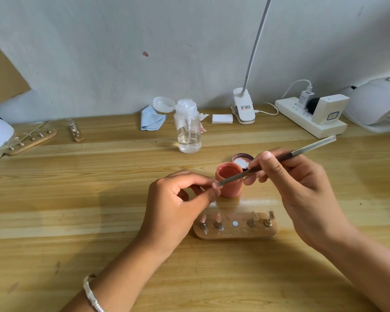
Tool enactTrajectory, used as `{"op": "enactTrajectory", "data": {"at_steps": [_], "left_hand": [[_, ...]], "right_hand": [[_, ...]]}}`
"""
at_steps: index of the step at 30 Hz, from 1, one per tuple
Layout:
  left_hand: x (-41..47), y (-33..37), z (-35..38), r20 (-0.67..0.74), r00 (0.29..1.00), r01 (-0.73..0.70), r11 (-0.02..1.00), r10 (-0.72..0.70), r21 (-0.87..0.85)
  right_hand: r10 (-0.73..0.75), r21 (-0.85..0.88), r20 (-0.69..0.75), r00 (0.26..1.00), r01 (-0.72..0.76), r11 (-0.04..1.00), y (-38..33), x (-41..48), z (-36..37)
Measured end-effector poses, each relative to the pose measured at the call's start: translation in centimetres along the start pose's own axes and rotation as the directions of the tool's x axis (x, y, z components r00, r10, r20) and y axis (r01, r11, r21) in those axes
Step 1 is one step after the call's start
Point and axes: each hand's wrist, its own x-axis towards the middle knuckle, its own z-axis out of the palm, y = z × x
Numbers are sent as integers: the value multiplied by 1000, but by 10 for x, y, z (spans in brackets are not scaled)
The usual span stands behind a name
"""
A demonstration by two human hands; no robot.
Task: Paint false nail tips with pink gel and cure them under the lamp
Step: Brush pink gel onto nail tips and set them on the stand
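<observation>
Centrally, the left hand [178,199], forearm entering from 7 o'clock, pinches a nail tip [217,185]. The right hand [297,183] grips the brush [313,146], whose bristles touch that tip. The gel pot [231,188] stands just beside it at 3 o'clock, the holder [234,234] at 6, the lamp [374,102] at 2. The table [77,199] runs broad toward 8 o'clock.

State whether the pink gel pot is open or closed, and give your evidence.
Open: the pink gel pot shows its inside; its lid lies behind it.

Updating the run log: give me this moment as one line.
left hand: pinches nail tip | right hand: holds brush on it | pink pot: open, lid behind | stand: two pink tips, two clear tips, middle spot bare
</observation>
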Motion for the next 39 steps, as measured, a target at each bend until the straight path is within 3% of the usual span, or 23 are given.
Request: {"op": "enactTrajectory", "data": {"at_steps": [6, 16, 23, 29, 35, 39], "left_hand": [[0, 0, 0, 15, 1000, 0, 1000, 0, -1], [-1, 1, 0, 5, 1000, 7, 1000, -7, 9], [-1, 0, -1, 11, 1000, 26, 1000, -26, 2], [-1, -1, 0, 6, 999, 39, 999, -39, 6], [-2, -1, -2, 9, 999, 36, 999, -36, -25], [-2, 0, -1, 9, 1000, 24, 1000, -24, -16]], "right_hand": [[39, -24, -147, 988, -44, 999, 0, 4, -5], [37, -58, -36, 999, -39, 998, 0, 0, -2], [34, -12, -139, 990, -36, 999, 0, 4, -5], [14, -45, -70, 997, -17, 999, 1, 0, -1], [10, -25, -167, 986, -15, 1000, 0, 3, -6], [-4, -26, -128, 992, 1, 1000, 0, 1, -4]]}}
